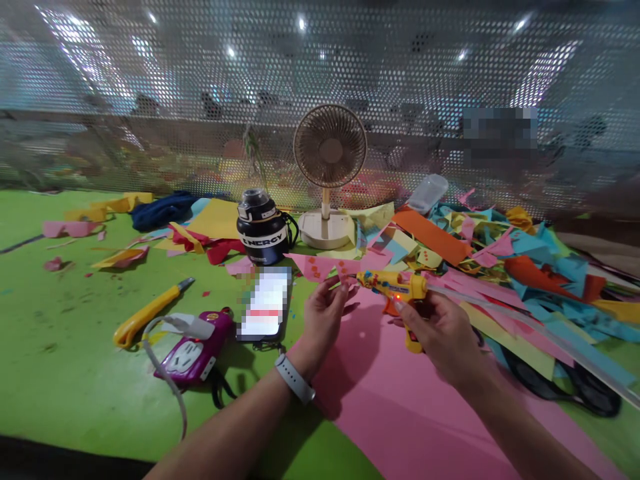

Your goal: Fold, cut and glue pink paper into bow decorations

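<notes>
My right hand (445, 333) is wrapped round the grip of a yellow hot glue gun (390, 285), whose small red light is on. A long translucent glue stick (530, 323) runs out of its back end. The nozzle points left, close to my left hand (327, 313), which wears a watch with a pale strap (295, 379). Its fingers are pinched on a pink paper piece (320, 267) with orange marks. Below both hands lies a large pink paper sheet (390, 407).
A phone (265, 303), purple power strip (195, 350) and yellow cutter knife (150, 313) lie left. A black bottle (261, 230) and beige fan (330, 147) stand behind. Colored paper scraps (545, 260) and black-handled scissors (595, 393) lie right. A perforated screen (200, 80) closes the back.
</notes>
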Demonstrator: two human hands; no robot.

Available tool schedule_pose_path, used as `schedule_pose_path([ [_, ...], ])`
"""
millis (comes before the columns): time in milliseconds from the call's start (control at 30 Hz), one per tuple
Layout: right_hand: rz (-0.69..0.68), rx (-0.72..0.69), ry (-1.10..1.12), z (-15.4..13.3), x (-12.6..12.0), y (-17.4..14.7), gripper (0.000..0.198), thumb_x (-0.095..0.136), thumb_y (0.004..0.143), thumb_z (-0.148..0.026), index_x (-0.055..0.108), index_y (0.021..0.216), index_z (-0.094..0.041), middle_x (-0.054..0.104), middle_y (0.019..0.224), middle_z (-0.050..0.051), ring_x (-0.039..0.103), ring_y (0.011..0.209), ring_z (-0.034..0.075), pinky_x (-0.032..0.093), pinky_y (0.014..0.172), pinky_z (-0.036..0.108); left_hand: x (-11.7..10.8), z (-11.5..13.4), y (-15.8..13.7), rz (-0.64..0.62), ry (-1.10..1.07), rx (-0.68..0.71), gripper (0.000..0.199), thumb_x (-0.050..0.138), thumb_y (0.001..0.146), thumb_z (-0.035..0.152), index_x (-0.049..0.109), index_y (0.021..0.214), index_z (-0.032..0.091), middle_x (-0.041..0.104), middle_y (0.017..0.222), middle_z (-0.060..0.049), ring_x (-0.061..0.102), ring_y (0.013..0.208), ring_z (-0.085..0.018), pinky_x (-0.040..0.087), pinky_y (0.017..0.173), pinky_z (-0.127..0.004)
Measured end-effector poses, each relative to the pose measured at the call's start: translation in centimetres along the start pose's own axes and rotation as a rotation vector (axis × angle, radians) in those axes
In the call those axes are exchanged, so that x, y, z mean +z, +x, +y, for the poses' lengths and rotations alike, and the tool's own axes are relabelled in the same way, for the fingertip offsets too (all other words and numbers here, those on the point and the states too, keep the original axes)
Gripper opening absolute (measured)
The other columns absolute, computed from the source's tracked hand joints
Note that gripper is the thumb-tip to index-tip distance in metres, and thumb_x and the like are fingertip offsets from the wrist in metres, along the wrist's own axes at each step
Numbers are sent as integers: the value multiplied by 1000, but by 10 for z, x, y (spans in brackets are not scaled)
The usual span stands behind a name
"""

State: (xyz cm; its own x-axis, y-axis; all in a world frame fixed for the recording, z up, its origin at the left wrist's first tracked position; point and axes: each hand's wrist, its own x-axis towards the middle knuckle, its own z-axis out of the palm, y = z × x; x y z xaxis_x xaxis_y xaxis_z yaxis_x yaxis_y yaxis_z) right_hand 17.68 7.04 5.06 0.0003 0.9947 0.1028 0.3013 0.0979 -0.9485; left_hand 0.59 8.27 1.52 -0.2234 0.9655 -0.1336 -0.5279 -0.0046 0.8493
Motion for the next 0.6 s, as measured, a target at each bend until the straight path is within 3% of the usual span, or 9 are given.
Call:
schedule_pose_path([
  [400,-19,-7,-21,-6,2,-1,38,66,74,-52,69,85,-15,74,79,12,71,73,27,58,66,36,1,0,0,2,-8,-15,63,88,49,50,63,94,14,75,89,-12,69,98,-33,57,71,-38],
  [600,0,-17,118,-11,1,-4,43,71,72,-54,66,89,-16,73,78,8,70,68,24,56,58,30,-1,-1,-1,-6,-4,-24,59,88,52,48,62,94,15,74,88,-10,69,97,-31,57,71,-37],
])
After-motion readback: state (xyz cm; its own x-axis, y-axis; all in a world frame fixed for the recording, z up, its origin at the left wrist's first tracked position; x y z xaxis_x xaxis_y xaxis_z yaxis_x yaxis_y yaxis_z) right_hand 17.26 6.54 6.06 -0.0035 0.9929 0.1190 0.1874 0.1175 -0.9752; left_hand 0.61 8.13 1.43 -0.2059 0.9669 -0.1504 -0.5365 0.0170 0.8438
